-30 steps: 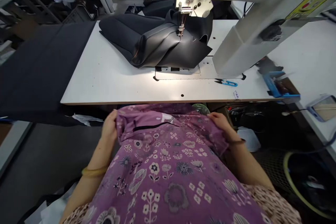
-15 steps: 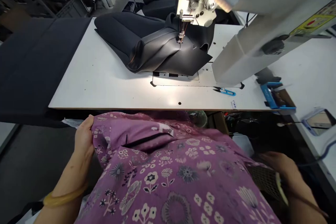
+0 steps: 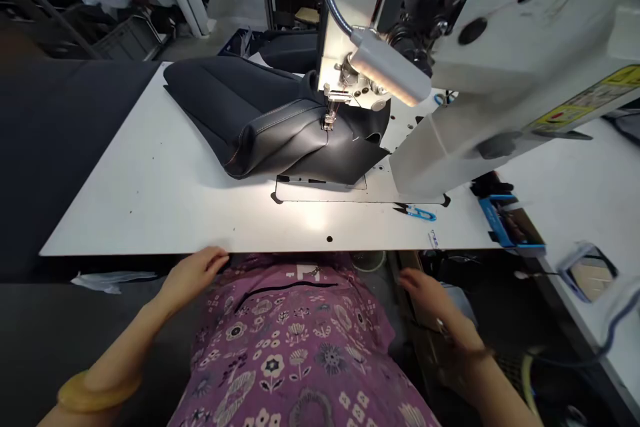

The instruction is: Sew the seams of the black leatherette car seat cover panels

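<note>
My left hand (image 3: 195,272) rests with its fingertips at the front edge of the white sewing table (image 3: 150,213), holding nothing. My right hand (image 3: 425,293) hangs open below that edge, also empty, beside a brown board. Both hands are just above my purple floral top (image 3: 295,340). A black padded seat cover with pale stitching (image 3: 265,127) lies on the table, caught under the presser foot (image 3: 329,117) of the sewing machine, well beyond my hands. Blue-handled thread snips (image 3: 417,213) lie near my right hand, on the table.
The white machine head (image 3: 475,80) and its gooseneck lamp (image 3: 390,70) overhang the table at right. A blue holder (image 3: 505,221) sits at the table's right end. Dark fabric (image 3: 65,147) spreads along the left. Cables and a mirror-like panel (image 3: 589,275) lie at lower right.
My hands have let go of the purple top and moved forward towards the table edge. My view has tilted, so the machine head looks closer and more of the table shows.
</note>
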Available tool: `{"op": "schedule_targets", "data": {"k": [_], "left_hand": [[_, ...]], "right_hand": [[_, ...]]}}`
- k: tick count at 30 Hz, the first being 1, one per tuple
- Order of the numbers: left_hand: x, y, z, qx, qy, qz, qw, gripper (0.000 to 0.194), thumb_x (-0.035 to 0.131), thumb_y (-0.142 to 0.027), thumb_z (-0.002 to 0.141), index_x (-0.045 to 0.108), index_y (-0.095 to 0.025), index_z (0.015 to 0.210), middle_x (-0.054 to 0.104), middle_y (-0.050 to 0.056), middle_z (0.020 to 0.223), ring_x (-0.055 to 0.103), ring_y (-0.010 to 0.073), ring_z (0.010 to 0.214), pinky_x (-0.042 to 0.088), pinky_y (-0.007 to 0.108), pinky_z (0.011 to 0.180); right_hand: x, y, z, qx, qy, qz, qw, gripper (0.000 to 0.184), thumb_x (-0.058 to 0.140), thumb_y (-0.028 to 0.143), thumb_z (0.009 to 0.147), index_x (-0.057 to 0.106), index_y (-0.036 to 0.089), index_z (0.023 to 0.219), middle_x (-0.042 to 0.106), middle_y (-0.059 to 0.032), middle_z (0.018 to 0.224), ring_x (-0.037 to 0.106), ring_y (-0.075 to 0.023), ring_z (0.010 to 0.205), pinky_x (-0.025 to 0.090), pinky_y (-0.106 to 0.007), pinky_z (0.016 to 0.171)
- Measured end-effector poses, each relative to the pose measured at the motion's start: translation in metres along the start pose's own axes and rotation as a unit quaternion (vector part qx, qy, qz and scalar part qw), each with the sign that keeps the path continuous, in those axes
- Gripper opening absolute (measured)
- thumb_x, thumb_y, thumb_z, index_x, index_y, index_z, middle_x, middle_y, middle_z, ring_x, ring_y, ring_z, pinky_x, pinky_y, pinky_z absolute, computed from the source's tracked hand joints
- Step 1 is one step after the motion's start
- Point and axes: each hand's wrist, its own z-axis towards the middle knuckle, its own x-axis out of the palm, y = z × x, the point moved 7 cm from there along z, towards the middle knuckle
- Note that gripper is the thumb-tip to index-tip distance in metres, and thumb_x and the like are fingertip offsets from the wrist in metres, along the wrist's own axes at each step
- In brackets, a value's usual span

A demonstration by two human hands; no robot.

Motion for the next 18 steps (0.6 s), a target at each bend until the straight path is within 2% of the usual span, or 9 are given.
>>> {"op": "schedule_targets", "data": {"k": [1, 3, 5, 6, 9, 10, 12, 14, 18], "left_hand": [[-0.015, -0.017, 0.009, 0.036, -0.053, 0.01, 0.998, 0.029, 0.05, -0.048, 0.075, 0.064, -0.024, 0.083, 0.066, 0.005, 0.089, 0.061, 0.0242, 0.083, 0.046, 0.033, 0.073], [-0.047, -0.051, 0.03, 0.101, -0.205, 0.018, 0.973, 0.037, 0.044, -0.048, 0.081, 0.062, -0.02, 0.096, 0.063, 0.009, 0.1, 0.059, 0.0259, 0.096, 0.046, 0.037, 0.085], [-0.064, -0.079, 0.057, 0.133, -0.323, -0.001, 0.937, 0.046, 0.048, -0.046, 0.08, 0.055, -0.015, 0.113, 0.058, 0.015, 0.115, 0.052, 0.0287, 0.113, 0.041, 0.041, 0.098], [-0.067, -0.089, 0.074, 0.138, -0.347, -0.014, 0.927, 0.053, 0.051, -0.046, 0.078, 0.049, -0.013, 0.12, 0.053, 0.017, 0.124, 0.047, 0.0298, 0.12, 0.039, 0.042, 0.102], [-0.06, -0.107, 0.126, 0.108, -0.342, -0.036, 0.933, 0.06, 0.056, -0.041, 0.076, 0.041, -0.011, 0.125, 0.051, 0.02, 0.127, 0.048, 0.0299, 0.12, 0.041, 0.041, 0.099], [-0.059, -0.109, 0.137, 0.094, -0.336, -0.035, 0.937, 0.052, 0.055, -0.04, 0.077, 0.045, -0.012, 0.119, 0.057, 0.018, 0.118, 0.053, 0.0294, 0.112, 0.044, 0.04, 0.092], [-0.061, -0.113, 0.146, 0.079, -0.328, -0.023, 0.941, 0.027, 0.051, -0.038, 0.079, 0.052, -0.016, 0.095, 0.063, 0.012, 0.086, 0.061, 0.0269, 0.089, 0.047, 0.036, 0.076], [-0.072, -0.117, 0.137, 0.087, -0.325, -0.007, 0.942, 0.022, 0.05, -0.04, 0.08, 0.046, -0.02, 0.072, 0.053, 0.004, 0.062, 0.058, 0.0223, 0.068, 0.042, 0.031, 0.065], [-0.118, -0.142, 0.086, 0.136, -0.334, 0.046, 0.931, 0.042, 0.05, -0.056, 0.076, 0.035, -0.021, 0.059, 0.034, -0.002, 0.05, 0.043, 0.0152, 0.053, 0.029, 0.027, 0.055]], "right_hand": [[-0.008, 0.027, 0.013, -0.029, 0.007, 0.023, 0.999, 0.036, 0.042, 0.048, 0.078, 0.065, 0.023, 0.086, 0.07, -0.0076, 0.095, 0.065, -0.0231, 0.087, 0.049, -0.038, 0.082], [-0.019, 0.087, 0.04, -0.089, 0.023, 0.138, 0.986, 0.034, 0.044, 0.048, 0.082, 0.064, 0.021, 0.088, 0.069, -0.0069, 0.093, 0.063, -0.0211, 0.088, 0.047, -0.037, 0.085], [-0.017, 0.142, 0.067, -0.098, 0.051, 0.288, 0.951, 0.03, 0.05, 0.044, 0.08, 0.063, 0.02, 0.09, 0.068, -0.0052, 0.087, 0.064, -0.0188, 0.085, 0.048, -0.035, 0.082], [-0.012, 0.167, 0.08, -0.088, 0.069, 0.368, 0.923, 0.027, 0.054, 0.041, 0.078, 0.062, 0.019, 0.091, 0.068, -0.0046, 0.087, 0.064, -0.0176, 0.085, 0.048, -0.033, 0.081], [0.013, 0.218, 0.115, -0.011, 0.117, 0.578, 0.807, 0.023, 0.061, 0.03, 0.075, 0.06, 0.018, 0.094, 0.068, -0.0042, 0.089, 0.066, -0.0151, 0.08, 0.049, -0.027, 0.072], [0.019, 0.23, 0.125, 0.006, 0.125, 0.616, 0.778, 0.023, 0.061, 0.028, 0.075, 0.059, 0.018, 0.096, 0.068, -0.0041, 0.09, 0.066, -0.0146, 0.079, 0.05, -0.027, 0.07], [0.026, 0.248, 0.143, 0.02, 0.13, 0.653, 0.746, 0.021, 0.058, 0.025, 0.076, 0.057, 0.02, 0.096, 0.068, -0.004, 0.093, 0.066, -0.0144, 0.08, 0.051, -0.027, 0.07], [0.031, 0.262, 0.156, 0.025, 0.135, 0.674, 0.726, 0.014, 0.055, 0.024, 0.077, 0.057, 0.02, 0.091, 0.067, -0.0044, 0.095, 0.066, -0.0145, 0.082, 0.052, -0.028, 0.073], [0.034, 0.287, 0.17, 0.022, 0.14, 0.706, 0.694, 0.014, 0.052, 0.031, 0.079, 0.058, 0.023, 0.088, 0.068, -0.0034, 0.09, 0.062, -0.0162, 0.087, 0.051, -0.033, 0.084]]}}
